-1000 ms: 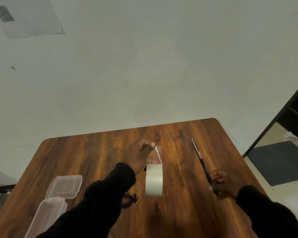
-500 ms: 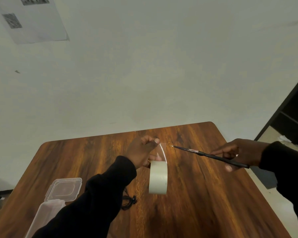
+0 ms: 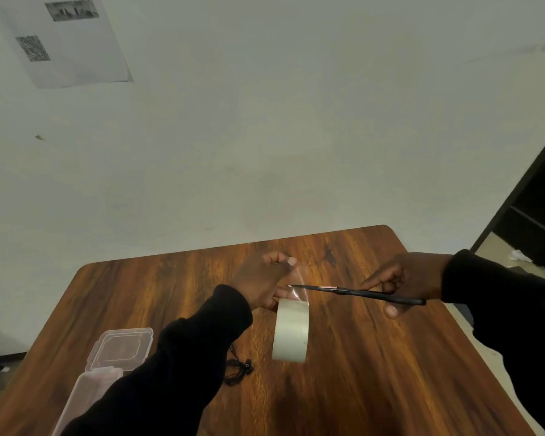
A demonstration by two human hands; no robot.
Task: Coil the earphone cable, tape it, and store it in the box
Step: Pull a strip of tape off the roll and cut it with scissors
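Note:
A roll of clear tape (image 3: 290, 332) hangs just above the wooden table (image 3: 375, 372), held up by my left hand (image 3: 263, 283). Its fingertips pinch the pulled-out clear strip (image 3: 298, 284) at the top. My right hand (image 3: 406, 280) grips black scissors (image 3: 359, 292) by the handles. The blade tips reach the strip between my fingers and the roll. The coiled black earphone cable (image 3: 238, 371) lies on the table beside my left sleeve, partly hidden by it. A clear plastic box (image 3: 88, 394) with its lid (image 3: 121, 344) open sits at the near left.
The table's far edge meets a pale wall with a printed sheet (image 3: 66, 39) stuck high on the left. On the right the table ends above a tiled floor and a dark doorway (image 3: 535, 221).
My right hand lifted the scissors off the table and swung them left until the tips met the tape strip. My left hand kept holding the strip with the roll under it.

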